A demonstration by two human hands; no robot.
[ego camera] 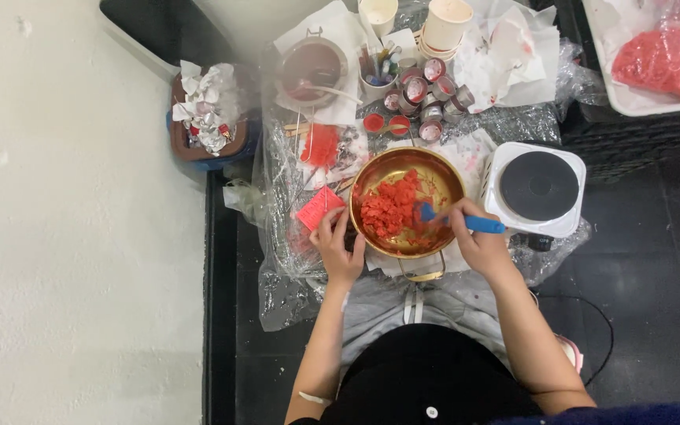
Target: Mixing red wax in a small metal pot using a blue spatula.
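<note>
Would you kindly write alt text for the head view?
A right hand stirs red chunks in a gold pot with a blue tool; the left hand steadies the pot's rim. A white hotplate stands beside it.

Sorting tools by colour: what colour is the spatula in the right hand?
Blue spatula, held by the right hand over the pot; head view.
</note>
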